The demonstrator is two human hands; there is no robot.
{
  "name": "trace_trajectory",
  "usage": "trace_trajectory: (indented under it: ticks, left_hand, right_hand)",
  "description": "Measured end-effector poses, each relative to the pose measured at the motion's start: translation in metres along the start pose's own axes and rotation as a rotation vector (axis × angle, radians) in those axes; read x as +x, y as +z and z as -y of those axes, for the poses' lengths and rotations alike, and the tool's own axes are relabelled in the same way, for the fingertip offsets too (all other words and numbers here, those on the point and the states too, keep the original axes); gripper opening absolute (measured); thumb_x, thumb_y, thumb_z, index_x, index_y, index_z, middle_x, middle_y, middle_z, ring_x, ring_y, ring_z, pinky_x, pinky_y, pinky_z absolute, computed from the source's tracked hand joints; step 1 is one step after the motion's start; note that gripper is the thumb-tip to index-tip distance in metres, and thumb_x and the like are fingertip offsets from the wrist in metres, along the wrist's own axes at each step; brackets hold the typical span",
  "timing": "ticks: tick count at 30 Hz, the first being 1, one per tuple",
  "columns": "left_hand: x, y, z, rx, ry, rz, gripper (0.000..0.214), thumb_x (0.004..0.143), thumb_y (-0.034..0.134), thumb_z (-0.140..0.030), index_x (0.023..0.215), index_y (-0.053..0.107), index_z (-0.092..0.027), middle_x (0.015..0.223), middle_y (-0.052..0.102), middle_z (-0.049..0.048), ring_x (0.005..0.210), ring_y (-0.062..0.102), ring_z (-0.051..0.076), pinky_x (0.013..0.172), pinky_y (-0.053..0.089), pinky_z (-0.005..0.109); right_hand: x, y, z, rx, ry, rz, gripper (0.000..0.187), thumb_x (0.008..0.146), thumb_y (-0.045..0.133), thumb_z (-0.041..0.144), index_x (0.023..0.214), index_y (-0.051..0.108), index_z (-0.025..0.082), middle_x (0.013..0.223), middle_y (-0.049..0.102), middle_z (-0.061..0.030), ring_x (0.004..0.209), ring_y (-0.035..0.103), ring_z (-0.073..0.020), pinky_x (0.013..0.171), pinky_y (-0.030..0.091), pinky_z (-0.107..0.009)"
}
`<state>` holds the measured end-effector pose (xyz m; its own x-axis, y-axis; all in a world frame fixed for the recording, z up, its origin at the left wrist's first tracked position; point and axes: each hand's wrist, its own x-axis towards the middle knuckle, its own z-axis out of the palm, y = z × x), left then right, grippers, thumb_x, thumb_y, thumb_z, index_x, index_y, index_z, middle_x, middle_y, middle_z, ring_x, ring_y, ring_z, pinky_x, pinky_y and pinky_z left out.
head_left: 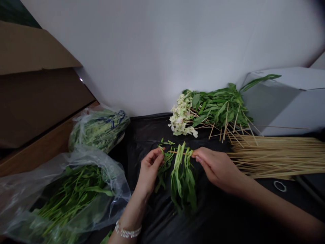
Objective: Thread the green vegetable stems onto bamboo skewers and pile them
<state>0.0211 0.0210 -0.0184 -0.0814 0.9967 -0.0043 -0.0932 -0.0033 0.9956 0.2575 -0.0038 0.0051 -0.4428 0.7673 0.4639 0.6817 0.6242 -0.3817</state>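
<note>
My left hand (149, 169) pinches a small bunch of leafy green stalks (165, 161) at its top. My right hand (215, 166) pinches a thin wooden skewer (177, 152) that runs through a second folded bunch of greens (182, 176), which hangs down over the black plastic sheet (152, 217). The skewer's tip points toward the left hand's bunch. Both hands are closed. A beaded bracelet (127, 232) is on my left wrist.
A pile of skewered greens and white vegetable pieces (208, 112) lies at the back by the wall. Loose skewers (276, 156) are heaped at right, before a white box (291, 98). Two clear bags of greens (71, 193) (99, 128) sit at left, near cardboard boxes (38, 84).
</note>
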Motion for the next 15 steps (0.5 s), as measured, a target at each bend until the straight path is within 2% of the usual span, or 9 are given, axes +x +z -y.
trace_trajectory:
  ticks: [3, 8, 15]
  left_hand:
    - [-0.002, 0.001, 0.001, -0.028, -0.055, 0.011, 0.035, 0.069, 0.080, -0.041, 0.095, 0.077, -0.017, 0.082, 0.071, 0.0033, 0.061, 0.053, 0.008, 0.060, 0.044, 0.021]
    - [-0.004, 0.001, 0.003, -0.035, -0.070, 0.019, 0.032, 0.068, 0.082, -0.036, 0.094, 0.078, -0.018, 0.086, 0.074, 0.0040, 0.063, 0.055, 0.008, 0.062, 0.046, 0.019]
    - [-0.007, 0.003, -0.003, -0.103, -0.133, 0.062, 0.034, 0.068, 0.083, -0.030, 0.099, 0.077, -0.018, 0.086, 0.075, 0.0052, 0.075, 0.065, 0.012, 0.073, 0.049, 0.021]
  right_hand:
    - [-0.001, 0.009, -0.001, -0.021, 0.033, 0.050, 0.023, 0.094, 0.036, 0.014, 0.101, 0.058, 0.019, 0.091, 0.067, -0.0060, 0.083, 0.064, -0.0185, 0.071, 0.047, -0.030]
    - [-0.003, 0.014, -0.003, -0.029, 0.044, 0.070, 0.025, 0.093, 0.037, 0.012, 0.103, 0.059, 0.018, 0.094, 0.068, -0.0069, 0.086, 0.065, -0.0186, 0.075, 0.048, -0.031]
    - [-0.005, 0.018, -0.004, -0.035, 0.054, 0.074, 0.026, 0.093, 0.036, 0.012, 0.104, 0.059, 0.018, 0.095, 0.068, -0.0071, 0.088, 0.065, -0.0194, 0.075, 0.046, -0.031]
